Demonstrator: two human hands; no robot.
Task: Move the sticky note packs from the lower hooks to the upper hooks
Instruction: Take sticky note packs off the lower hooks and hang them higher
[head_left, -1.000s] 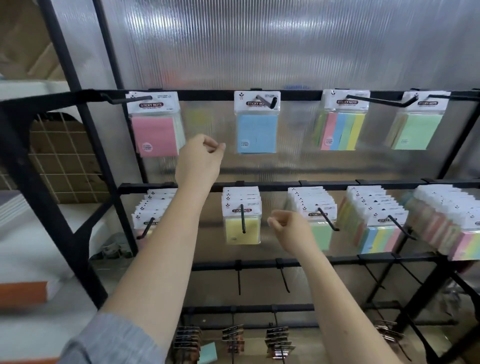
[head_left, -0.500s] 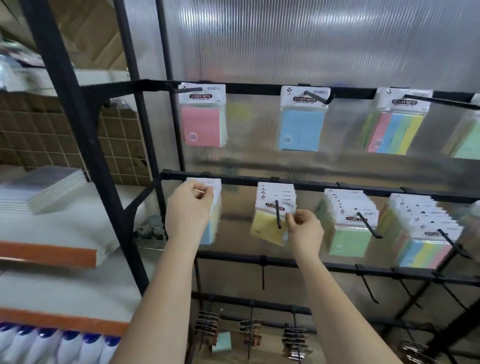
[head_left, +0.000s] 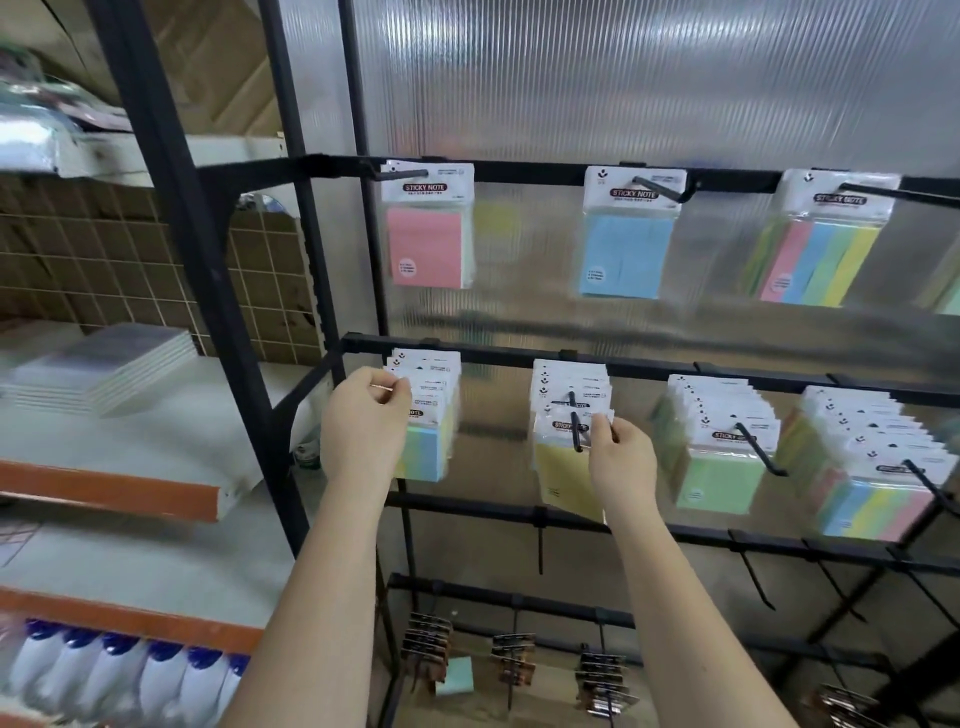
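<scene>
We face a black wire rack (head_left: 649, 366) backed by ribbed plastic sheet (head_left: 623, 78) — white shelves (head_left: 130, 452) stand left. Our left hand (head_left: 363, 423) pinches the leftmost lower pack (head_left: 434, 415); our right hand (head_left: 621, 457) pinches the yellow pack (head_left: 563, 473) on its hook (head_left: 575, 428). Upper hooks each carry one pack — the pink pack (head_left: 426, 247) hangs above.

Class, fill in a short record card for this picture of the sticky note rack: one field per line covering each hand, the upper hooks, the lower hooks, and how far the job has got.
Left hand: pinches the header of the front pack on the leftmost lower hook
Right hand: pinches the header of the yellow pack, still on its hook
Upper hooks: one pack showing on each: pink pack, blue pack, striped pack
Lower hooks: each holds a row of packs
Progress: both gripped packs not yet lifted off
</scene>
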